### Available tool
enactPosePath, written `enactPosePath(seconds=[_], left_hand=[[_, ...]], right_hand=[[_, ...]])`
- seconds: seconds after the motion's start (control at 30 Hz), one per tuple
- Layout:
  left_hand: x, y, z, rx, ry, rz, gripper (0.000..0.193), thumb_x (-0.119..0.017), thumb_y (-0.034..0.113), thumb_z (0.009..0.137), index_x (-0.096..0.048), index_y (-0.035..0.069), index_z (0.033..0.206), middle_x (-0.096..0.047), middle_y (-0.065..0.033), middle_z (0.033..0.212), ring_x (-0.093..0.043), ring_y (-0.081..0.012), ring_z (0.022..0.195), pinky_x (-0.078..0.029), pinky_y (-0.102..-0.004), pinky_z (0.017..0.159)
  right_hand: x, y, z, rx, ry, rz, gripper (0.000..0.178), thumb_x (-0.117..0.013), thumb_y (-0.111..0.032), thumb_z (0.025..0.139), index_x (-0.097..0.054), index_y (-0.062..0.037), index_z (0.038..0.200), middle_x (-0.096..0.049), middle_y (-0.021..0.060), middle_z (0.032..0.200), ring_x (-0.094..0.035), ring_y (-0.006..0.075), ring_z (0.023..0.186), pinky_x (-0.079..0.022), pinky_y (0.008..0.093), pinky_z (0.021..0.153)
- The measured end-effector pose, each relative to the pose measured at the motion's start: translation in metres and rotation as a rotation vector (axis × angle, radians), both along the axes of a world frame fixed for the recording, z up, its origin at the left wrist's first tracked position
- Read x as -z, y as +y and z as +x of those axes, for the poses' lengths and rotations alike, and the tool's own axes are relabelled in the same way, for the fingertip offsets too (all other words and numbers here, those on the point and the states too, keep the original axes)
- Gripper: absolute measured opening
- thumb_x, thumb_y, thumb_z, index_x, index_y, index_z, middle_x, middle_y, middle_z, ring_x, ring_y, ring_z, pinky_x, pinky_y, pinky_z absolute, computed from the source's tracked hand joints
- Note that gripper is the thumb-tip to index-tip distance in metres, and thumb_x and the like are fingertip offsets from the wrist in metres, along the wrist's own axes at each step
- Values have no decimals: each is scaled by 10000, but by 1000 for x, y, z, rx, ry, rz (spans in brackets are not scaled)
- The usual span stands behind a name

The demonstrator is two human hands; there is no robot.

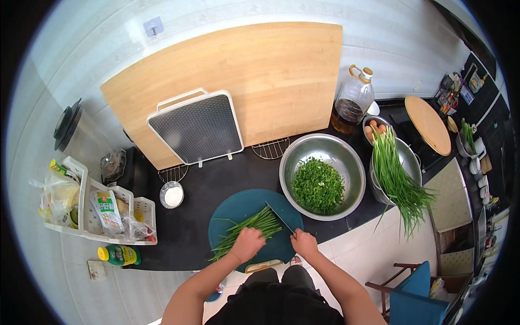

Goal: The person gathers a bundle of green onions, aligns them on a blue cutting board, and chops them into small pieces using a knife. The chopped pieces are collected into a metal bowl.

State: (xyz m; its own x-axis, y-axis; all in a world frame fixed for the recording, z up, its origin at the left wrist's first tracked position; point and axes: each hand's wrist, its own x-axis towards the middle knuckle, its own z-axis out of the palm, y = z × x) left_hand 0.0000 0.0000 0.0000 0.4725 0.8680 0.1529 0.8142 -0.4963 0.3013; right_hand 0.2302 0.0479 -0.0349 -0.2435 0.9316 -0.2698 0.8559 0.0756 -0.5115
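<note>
A bunch of green chives [234, 236] lies slantwise across a round dark-teal cutting board [222, 208] on the black counter. My left hand [249, 243] is closed over the bunch and presses it to the board. In my right hand [304, 242] is the handle of a kitchen knife [277, 215]. Its blade slants up and left, beside the right ends of the chives. Just beyond the board to the right stands a large steel bowl [355, 168] with a heap of chopped chives [318, 186] in it.
Long whole chives [395, 181] hang over a steel pot [414, 162] at the right. Behind are eggs [374, 130] in a bowl and an oil jug [351, 105]. A small bowl of white powder [173, 195] and a white basket [81, 230] stand left. A wooden board [281, 70] leans behind.
</note>
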Motion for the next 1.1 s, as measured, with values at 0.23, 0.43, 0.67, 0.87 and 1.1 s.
enactPosePath(seconds=[0.23, 0.43, 0.67, 0.87, 1.1], left_hand=[[25, -27, 7, -124, 170, -71, 142, -687, 218, 698, -627, 94, 661, -524, -47, 772, -484, -226, 846, -367, -360, 737], [40, -36, 18, -166, 272, -55, 61, -610, 118, 639, -624, 64, 664, -527, -85, 764, -483, -252, 846, -363, -366, 710], [29, -30, 24, -298, -30, -89, 65, -637, 108, 629, -585, 72, 645, -524, -87, 740, -505, -270, 780, -383, -389, 666], [-5, 16, 36, -367, -178, 17, 102, -653, 79, 636, -552, 67, 644, -508, -85, 736, -504, -278, 778, -393, -396, 670], [13, 47, 26, -414, -76, -89, 338, -723, 207, 663, -585, 17, 906, -534, -141, 961, -497, -325, 966, -395, -429, 812]], right_hand=[[-3, 1, 2, 22, 10, -44, 229, -581, -270, 834, -571, -41, 828, -644, 209, 746, -629, 404, 741, -508, 492, 685], [-5, 3, 4, 36, 35, -66, 236, -585, -278, 830, -577, -42, 829, -643, 215, 760, -626, 407, 760, -504, 493, 704], [-8, 6, 4, 20, 39, -90, 224, -557, -267, 842, -581, -45, 840, -650, 217, 780, -635, 401, 757, -510, 498, 708], [-5, 8, 5, 60, 50, -128, 259, -579, -290, 828, -602, -35, 871, -649, 216, 811, -626, 399, 808, -498, 484, 739], [-11, 8, 3, 57, 51, -152, 261, -579, -292, 829, -602, -36, 872, -650, 211, 813, -627, 393, 819, -498, 476, 743]])
